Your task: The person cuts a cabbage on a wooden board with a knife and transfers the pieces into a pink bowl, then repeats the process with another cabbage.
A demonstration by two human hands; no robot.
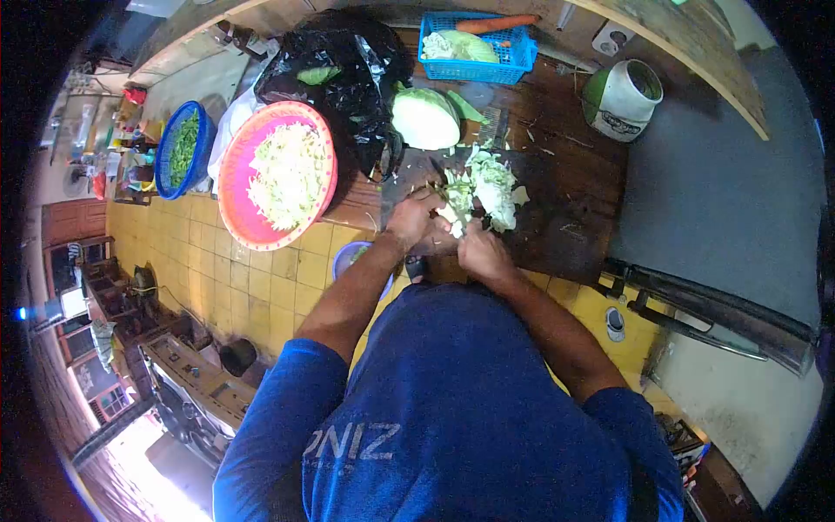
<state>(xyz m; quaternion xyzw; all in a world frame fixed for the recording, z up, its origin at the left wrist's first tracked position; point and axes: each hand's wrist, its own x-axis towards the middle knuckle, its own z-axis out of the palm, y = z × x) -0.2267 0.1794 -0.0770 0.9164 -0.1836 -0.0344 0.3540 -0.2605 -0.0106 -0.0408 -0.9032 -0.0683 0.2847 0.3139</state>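
Cut cabbage (494,191) lies in a loose pile of pale leaves and shreds on a dark cutting board (557,213). At the pile's near left edge, my left hand (416,217) is closed, its fingertips against a piece of cabbage (454,213). My right hand (484,252) is also closed, just below the pile at the board's near side. What it grips is hidden by the fingers and the cabbage. Beyond the board sits a larger cabbage half (424,119), with a flat metal blade (493,128) beside it.
A pink basket (230,187) of shredded cabbage stands left of the board. Behind are a black plastic bag (348,52), a blue basket (474,71) with a carrot (497,23), and a white container (622,104). A blue bowl (205,157) of chopped greens is further left.
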